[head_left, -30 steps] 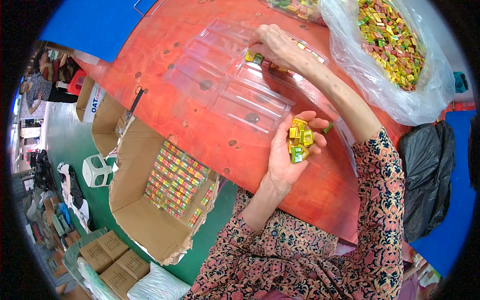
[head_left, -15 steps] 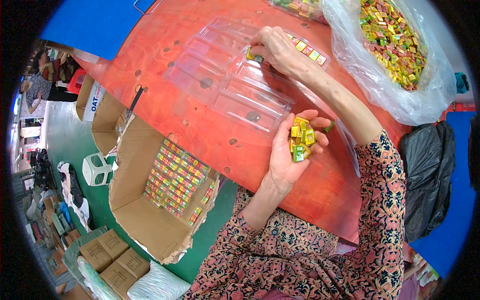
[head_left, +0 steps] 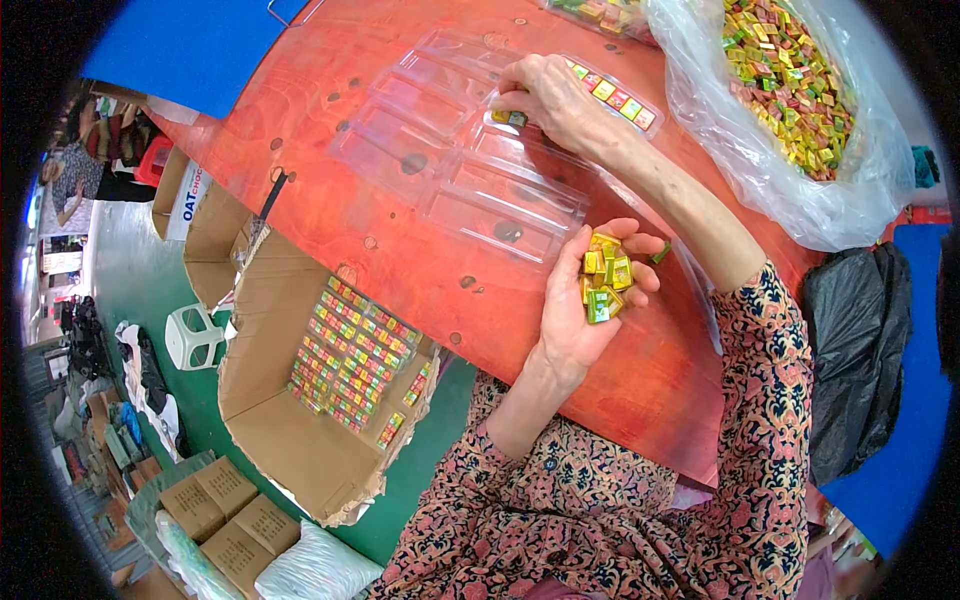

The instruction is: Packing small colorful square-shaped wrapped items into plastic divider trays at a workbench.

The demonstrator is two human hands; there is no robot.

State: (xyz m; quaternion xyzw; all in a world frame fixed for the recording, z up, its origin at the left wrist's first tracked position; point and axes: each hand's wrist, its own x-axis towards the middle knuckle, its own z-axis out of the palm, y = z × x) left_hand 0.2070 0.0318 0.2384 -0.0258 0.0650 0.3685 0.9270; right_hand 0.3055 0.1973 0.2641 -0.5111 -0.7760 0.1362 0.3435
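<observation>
Evidently, the transparent tray (head_left: 505, 190) is the place to look: it lies on the red table (head_left: 400, 265), and the right hand (head_left: 552, 98) bends over its right-hand part. That hand's thumb and fingers are drawn together at a couple of small wrapped pieces (head_left: 509, 118) within the tray; whether they pinch these or merely press them, I cannot tell. Just beyond the tray's near right corner, the left hand (head_left: 568, 318) faces palm up, its fingers loosely curled in a half-open cup around yellow and green pieces (head_left: 612, 272), with one green piece (head_left: 660, 253) out by the fingertips. A row of pieces (head_left: 615, 100) shows just right of the tray, and the big plastic bag (head_left: 800, 212) of pieces stands farther right. To work neatly here, a light fingertip pinch seems best, with each piece squared against the tray's ridges and its face up. The cupped palm is well kept level and close to the tray, since the loose green piece looks likeliest to slip.
</observation>
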